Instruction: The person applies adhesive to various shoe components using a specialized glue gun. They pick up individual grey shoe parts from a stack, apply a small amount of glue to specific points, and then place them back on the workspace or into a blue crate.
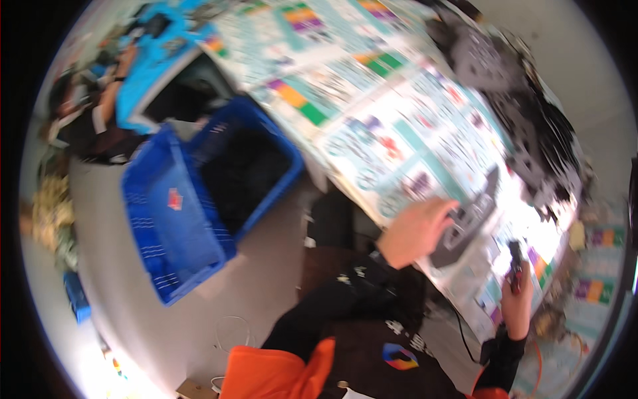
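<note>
Person in an orange-sleeved top (272, 372) & dark brown apron w/ a multicolour emblem (399, 356) works at a long table topped w/ white, teal & multicolour printed sheets (399, 139). L hand (415, 233), fingers bent, meets the L edge of a flat dark-grey part w/ cut-outs (465, 226) at the table's near edge; blur hides whether it grips or merely touches. R hand (518, 299), farther R, is closed around a small black-and-red handheld tool (516, 266), tip up, apart from the part. Beyond, along the table's far R side: a heap of similar dark-grey cut-out parts (478, 63). To the L, well apart from both hands, a bright-blue slotted plastic crate (176, 213) sits beside a 2nd blue plastic crate (289, 156) w/ dark contents, too dim to ID. Upper L, nr a light-blue surface (133, 96): a co-worker's bare forearm (111, 100).
</note>
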Demonstrator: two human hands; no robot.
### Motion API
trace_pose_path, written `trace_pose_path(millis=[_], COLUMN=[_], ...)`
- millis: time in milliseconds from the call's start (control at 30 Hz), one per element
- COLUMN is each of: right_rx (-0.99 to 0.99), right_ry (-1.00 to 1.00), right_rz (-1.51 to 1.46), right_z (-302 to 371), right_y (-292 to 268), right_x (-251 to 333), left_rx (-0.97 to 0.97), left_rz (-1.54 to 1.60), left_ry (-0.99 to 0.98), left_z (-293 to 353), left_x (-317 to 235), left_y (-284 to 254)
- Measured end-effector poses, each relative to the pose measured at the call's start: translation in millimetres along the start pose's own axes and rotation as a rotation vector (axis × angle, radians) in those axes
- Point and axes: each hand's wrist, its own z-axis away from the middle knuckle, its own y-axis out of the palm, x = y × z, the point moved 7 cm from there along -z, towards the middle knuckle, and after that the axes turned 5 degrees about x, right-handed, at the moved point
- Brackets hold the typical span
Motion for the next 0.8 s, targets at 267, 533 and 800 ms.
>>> trace_pose_path(millis=[267,533,800], right_rx=[-0.242,-0.735,-0.716], right_ry=[-0.078,-0.218,-0.200], right_rz=[0.039,0.216,-0.137], right_z=[-17,59,74], right_y=[46,36,81], right_x=[-55,28,4], left_rx=[-0.204,-0.280,-0.950], left_rz=[0.169,0.742,0.960], left_ry=[-0.234,-0.540,-0.374], left_z=[15,103,240], left_x=[-6,23,140], left_y=[-62,-159,-362])
